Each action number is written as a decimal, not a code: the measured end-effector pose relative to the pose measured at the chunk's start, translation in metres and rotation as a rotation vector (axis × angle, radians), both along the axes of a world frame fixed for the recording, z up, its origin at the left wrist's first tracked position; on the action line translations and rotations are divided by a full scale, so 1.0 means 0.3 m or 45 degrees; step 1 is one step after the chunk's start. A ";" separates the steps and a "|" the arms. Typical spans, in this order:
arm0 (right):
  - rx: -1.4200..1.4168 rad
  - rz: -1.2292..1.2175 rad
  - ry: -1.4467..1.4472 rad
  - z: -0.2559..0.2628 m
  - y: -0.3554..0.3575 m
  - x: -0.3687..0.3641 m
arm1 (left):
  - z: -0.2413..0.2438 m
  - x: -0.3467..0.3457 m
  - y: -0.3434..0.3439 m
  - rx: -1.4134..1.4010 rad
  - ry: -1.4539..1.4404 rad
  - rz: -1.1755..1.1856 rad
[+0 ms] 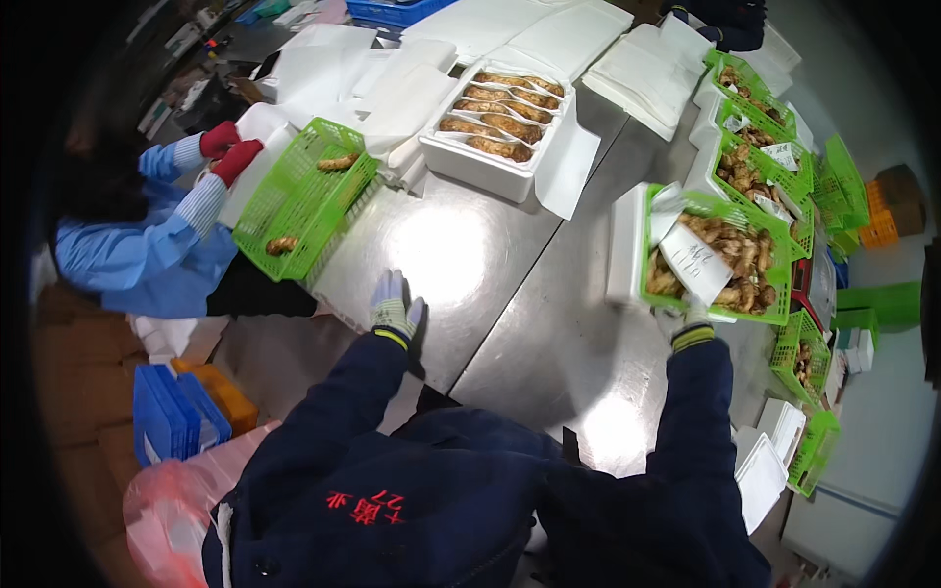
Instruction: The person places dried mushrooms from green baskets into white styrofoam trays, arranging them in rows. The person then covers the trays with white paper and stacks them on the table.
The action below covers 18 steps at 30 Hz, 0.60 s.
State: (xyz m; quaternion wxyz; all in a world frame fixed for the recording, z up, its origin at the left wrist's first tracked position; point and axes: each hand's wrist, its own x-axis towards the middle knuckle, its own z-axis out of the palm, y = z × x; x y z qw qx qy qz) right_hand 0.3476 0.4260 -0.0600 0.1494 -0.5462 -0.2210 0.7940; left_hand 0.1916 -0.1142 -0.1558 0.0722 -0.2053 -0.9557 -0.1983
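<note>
My left hand (395,309), in a pale knit glove with a yellow-striped cuff, rests on the steel table (507,264) with its fingers apart and nothing held. At the near edge of a green plastic basket (742,314), my right hand (685,320) grips the rim, its fingers partly hidden. Brown matsutake-like mushrooms (742,257) fill that basket, and a white card (695,263) with handwriting lies on them. The basket leans over a white foam box (625,242). Farther ahead, another foam box (474,173) holds several large mushrooms (507,127) in rows, separated by white sheets.
To the left, a co-worker's red-gloved hands (234,154) hold white sheeting beside a green basket (276,220) with two mushrooms. White foam sheets (650,70) lie at the back. More mushroom baskets (757,140) line the right. Blue crates (167,415) stand low on the left.
</note>
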 end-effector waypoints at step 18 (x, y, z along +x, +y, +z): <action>1.384 0.524 -0.682 -0.123 -0.113 0.483 | 0.185 -0.062 0.723 0.908 -1.171 -0.904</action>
